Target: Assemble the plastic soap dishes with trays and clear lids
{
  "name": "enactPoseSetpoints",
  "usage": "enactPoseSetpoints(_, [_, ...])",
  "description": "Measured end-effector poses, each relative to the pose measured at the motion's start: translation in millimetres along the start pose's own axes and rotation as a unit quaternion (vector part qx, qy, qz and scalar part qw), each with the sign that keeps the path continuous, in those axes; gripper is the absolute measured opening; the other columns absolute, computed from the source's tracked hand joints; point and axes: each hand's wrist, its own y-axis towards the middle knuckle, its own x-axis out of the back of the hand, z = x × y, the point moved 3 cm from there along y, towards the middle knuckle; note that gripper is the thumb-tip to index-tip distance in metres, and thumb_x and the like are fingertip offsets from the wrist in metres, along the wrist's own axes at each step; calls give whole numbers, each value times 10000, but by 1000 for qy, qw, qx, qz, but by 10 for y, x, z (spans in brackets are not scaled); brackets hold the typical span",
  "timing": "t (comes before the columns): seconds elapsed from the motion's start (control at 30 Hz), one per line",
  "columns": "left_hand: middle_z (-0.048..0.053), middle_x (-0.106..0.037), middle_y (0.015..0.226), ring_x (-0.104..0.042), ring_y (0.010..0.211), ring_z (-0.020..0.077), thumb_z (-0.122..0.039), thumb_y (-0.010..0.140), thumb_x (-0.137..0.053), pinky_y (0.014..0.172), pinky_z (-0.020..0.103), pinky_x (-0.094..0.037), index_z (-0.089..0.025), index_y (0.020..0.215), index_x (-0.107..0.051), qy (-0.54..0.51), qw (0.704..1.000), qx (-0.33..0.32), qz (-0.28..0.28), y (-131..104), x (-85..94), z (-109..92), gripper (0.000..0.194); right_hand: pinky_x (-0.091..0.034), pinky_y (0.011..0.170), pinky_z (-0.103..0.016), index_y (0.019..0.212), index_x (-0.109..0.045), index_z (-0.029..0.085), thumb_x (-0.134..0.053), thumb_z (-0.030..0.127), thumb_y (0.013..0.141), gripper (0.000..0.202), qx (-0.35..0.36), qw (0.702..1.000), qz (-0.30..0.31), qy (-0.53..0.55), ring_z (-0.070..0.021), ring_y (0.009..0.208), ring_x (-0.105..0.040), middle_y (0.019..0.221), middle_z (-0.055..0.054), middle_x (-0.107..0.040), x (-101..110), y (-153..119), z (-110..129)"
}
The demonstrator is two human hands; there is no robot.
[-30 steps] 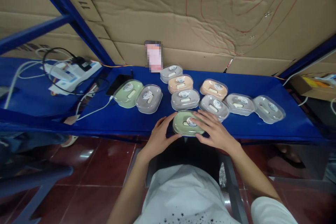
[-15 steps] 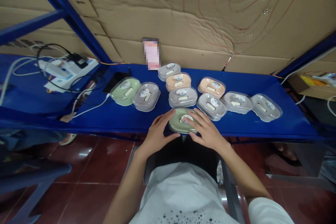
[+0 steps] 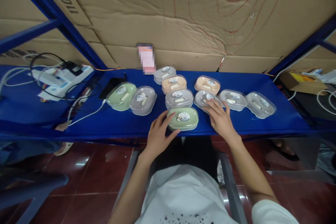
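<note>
Two hands at a row of lidded soap boxes on the blue counter point(image 3: 118, 126).

Nearest, the left hand point(image 3: 157, 136) cups the left end of the green soap box point(image 3: 183, 118) at the counter's front edge, fingers loosely curled, not clamped. The right hand point(image 3: 221, 120) lies flat and open, fingertips on a grey soap box point(image 3: 207, 98) just behind. These look like light, stiff, slick plastic, best pinched across the long sides. Farther back, peach soap boxes point(image 3: 174, 84).

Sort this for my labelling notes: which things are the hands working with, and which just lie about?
In hand: green soap box under the left hand; grey soap box under the right hand.
Lying about: power strip, black phone, cardboard.
</note>
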Motion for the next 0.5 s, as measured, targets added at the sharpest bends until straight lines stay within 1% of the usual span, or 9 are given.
enactPoseSetpoints(0.07, [115,-490,1660,-505,1528,337,-465,1038,-666,1210,528,-468,-347,1623,-453,5,1000,7,-2,-6,-13,-17,634,-224,1299,-662,1323,-728,263,-455,-32,883,597,18,1000,18,0,-318,1606,-413,1630,-65,-579,-31,205,-164])
enactPoseSetpoints(0.13, [132,-446,1684,-496,1533,351,-474,1026,-683,1210,550,-471,-344,1647,-406,-5,1000,21,-3,-26,-13,-18,692,-205,1288,-710,1336,-723,248,-457,-49,811,659,23,999,29,-5,-343,1633,-360,1680,-81,-517,-36,374,-305])
enactPoseSetpoints(0.17, [139,-414,1701,-481,1544,357,-479,1014,-700,1214,560,-468,-345,1661,-373,-15,1000,26,-4,-38,-8,-13,738,-199,1288,-717,1368,-706,248,-456,-43,810,677,17,1000,23,-9,-345,1640,-344,1709,-88,-476,-17,423,-367])
enactPoseSetpoints(0.23, [144,-321,1749,-413,1590,368,-482,984,-740,1240,579,-442,-352,1682,-312,-38,999,33,-7,-55,7,5,830,-208,1290,-702,1426,-666,265,-461,15,891,625,-23,999,-16,-27,-340,1638,-341,1746,-95,-415,66,417,-492])
enactPoseSetpoints(0.3, [141,-192,1800,-308,1644,389,-494,954,-776,1269,606,-397,-363,1692,-280,-50,998,44,-16,-46,26,28,899,-233,1270,-712,1466,-631,280,-479,171,1011,492,-105,991,-64,-58,-367,1625,-347,1760,-112,-381,175,266,-643])
enactPoseSetpoints(0.33, [139,-127,1818,-261,1660,403,-507,940,-789,1277,623,-378,-368,1697,-263,-51,997,52,-18,-29,32,36,932,-245,1249,-737,1488,-612,278,-490,278,1052,453,-155,982,-80,-74,-397,1619,-342,1766,-132,-361,225,146,-729])
enactPoseSetpoints(0.37, [141,-78,1828,-233,1668,416,-523,928,-799,1279,638,-366,-369,1704,-245,-50,997,62,-15,-2,30,39,966,-256,1225,-765,1516,-589,269,-500,385,1071,468,-204,971,-89,-90,-432,1613,-332,1773,-159,-333,267,9,-818])
enactPoseSetpoints(0.43, [156,-73,1831,-220,1670,428,-550,914,-807,1280,663,-344,-361,1709,-233,-42,997,70,10,76,-1,6,999,-277,1183,-806,1571,-541,244,-503,555,1067,594,-283,948,-93,-115,-488,1603,-310,1781,-211,-280,325,-273,-987])
enactPoseSetpoints(0.5, [177,-157,1815,-222,1672,420,-557,925,-792,1293,689,-293,-339,1695,-280,-20,997,61,40,170,-62,-78,950,-281,1177,-812,1600,-518,238,-485,648,1054,684,-318,936,-82,-125,-504,1595,-309,1774,-233,-281,344,-499,-1116])
